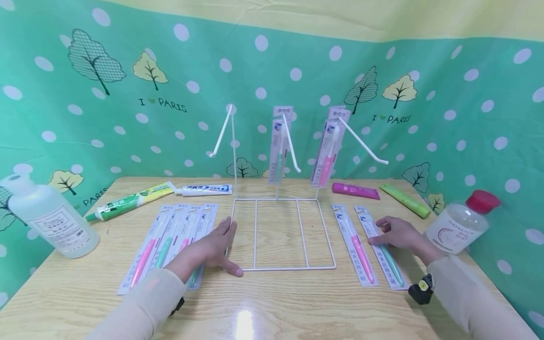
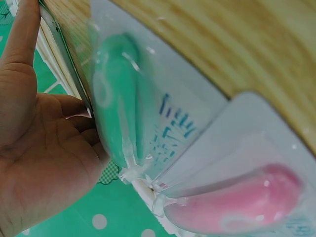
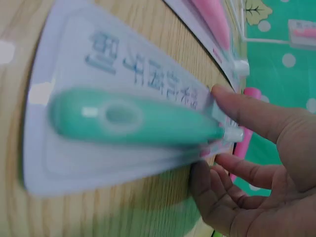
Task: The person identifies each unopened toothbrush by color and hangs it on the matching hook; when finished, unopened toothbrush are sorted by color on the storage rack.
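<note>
Left hand [image 1: 218, 243] rests against the left side of the wire rack [image 1: 289, 269], thumb spread wide of its extended fingers, while the right hand [image 1: 399, 232] pinches a green-handled toothbrush pack [image 1: 393, 269] by its edges between thumb and fingers; from my remote station I see that pack on the tabletop [image 1: 297, 307], right of the rack. Largest of all, a green polka-dot cloth [image 1: 255, 71] hangs behind, and on it I read "I PARIS", a heart between the words, near printed trees. Below it spreads the wood-grain tabletop, with the rack near its middle. Next come a white pump bottle [image 1: 53, 222] at the far left and a red-capped bottle [image 1: 456, 229] at the far right; I cannot make out their small label print. Toward the back lie a green-and-yellow tube [image 1: 133, 200], a white tube [image 1: 204, 190] with blue Chinese characters, a magenta tube [image 1: 355, 191] and a lime tube [image 1: 405, 200]. Slimmer are four packs [image 1: 143, 262] fanned on the left, a pink-handled pack [image 1: 361, 259] just beside the pinched one, and hanging packs [image 1: 326, 170] on the rack. On the pinched card I read 纳米抗菌牙刷.
</note>
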A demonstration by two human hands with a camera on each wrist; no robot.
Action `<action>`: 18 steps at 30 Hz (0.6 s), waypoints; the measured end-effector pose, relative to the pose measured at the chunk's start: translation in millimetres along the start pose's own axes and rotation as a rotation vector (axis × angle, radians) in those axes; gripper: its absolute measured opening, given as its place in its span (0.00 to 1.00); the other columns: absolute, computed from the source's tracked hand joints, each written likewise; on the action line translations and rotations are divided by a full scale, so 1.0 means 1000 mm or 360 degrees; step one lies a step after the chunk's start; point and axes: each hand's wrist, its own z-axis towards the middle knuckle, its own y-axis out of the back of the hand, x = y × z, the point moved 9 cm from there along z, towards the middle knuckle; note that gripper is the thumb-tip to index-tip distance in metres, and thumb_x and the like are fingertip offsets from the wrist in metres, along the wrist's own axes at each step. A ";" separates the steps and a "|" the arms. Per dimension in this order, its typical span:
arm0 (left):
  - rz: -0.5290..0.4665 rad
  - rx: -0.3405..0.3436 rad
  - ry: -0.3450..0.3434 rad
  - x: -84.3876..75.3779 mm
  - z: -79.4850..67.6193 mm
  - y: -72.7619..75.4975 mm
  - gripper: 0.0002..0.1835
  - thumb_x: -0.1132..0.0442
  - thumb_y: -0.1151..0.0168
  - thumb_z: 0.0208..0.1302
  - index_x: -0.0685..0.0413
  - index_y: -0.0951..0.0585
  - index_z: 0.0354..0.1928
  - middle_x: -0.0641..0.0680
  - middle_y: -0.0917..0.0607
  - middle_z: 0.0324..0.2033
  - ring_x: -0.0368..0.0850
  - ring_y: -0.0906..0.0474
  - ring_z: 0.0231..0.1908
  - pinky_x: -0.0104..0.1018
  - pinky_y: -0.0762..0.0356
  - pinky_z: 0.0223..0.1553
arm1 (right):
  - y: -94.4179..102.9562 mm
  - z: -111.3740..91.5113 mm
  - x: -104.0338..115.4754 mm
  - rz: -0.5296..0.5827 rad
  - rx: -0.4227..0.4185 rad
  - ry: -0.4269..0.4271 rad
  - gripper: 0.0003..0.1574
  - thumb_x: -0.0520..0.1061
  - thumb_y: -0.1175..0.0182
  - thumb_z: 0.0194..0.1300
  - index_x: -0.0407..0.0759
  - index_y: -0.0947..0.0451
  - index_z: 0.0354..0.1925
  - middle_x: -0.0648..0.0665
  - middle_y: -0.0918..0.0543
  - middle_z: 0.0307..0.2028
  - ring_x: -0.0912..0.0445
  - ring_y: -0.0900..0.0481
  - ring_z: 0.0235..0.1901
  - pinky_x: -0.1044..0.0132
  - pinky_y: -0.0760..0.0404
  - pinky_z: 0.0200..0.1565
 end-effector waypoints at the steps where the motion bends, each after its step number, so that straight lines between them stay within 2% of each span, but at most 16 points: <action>1: -0.0001 0.0001 -0.0001 0.000 0.000 0.000 0.70 0.33 0.30 0.29 0.63 0.56 0.69 0.63 0.61 0.69 0.58 0.66 0.68 0.49 0.58 0.66 | -0.001 0.000 0.001 0.0014 -0.0002 -0.0011 0.52 0.61 0.30 0.43 0.29 0.36 0.56 0.32 0.28 0.45 0.45 0.28 0.41 0.53 0.27 0.42; 5: -0.0017 -0.0007 -0.0018 -0.002 0.000 0.001 0.70 0.34 0.29 0.29 0.64 0.55 0.69 0.65 0.61 0.68 0.58 0.66 0.68 0.50 0.57 0.65 | -0.004 0.001 0.002 0.0082 0.0026 -0.0042 0.57 0.59 0.29 0.42 0.28 0.40 0.59 0.28 0.31 0.49 0.42 0.28 0.44 0.48 0.28 0.45; 10: -0.0019 -0.0014 -0.0021 -0.001 0.001 0.000 0.70 0.34 0.29 0.29 0.65 0.55 0.69 0.65 0.61 0.68 0.58 0.65 0.68 0.49 0.57 0.65 | -0.007 0.005 0.000 0.0172 0.0085 -0.0059 0.59 0.59 0.30 0.43 0.27 0.44 0.61 0.29 0.29 0.49 0.45 0.26 0.41 0.50 0.27 0.45; 18: 0.0008 -0.0002 0.0005 0.001 0.001 -0.001 0.70 0.33 0.30 0.29 0.63 0.56 0.69 0.63 0.62 0.69 0.57 0.66 0.68 0.49 0.58 0.66 | -0.008 0.008 -0.006 0.0352 0.0114 -0.0067 0.42 0.55 0.39 0.57 0.26 0.38 0.58 0.39 0.22 0.40 0.52 0.24 0.36 0.57 0.27 0.41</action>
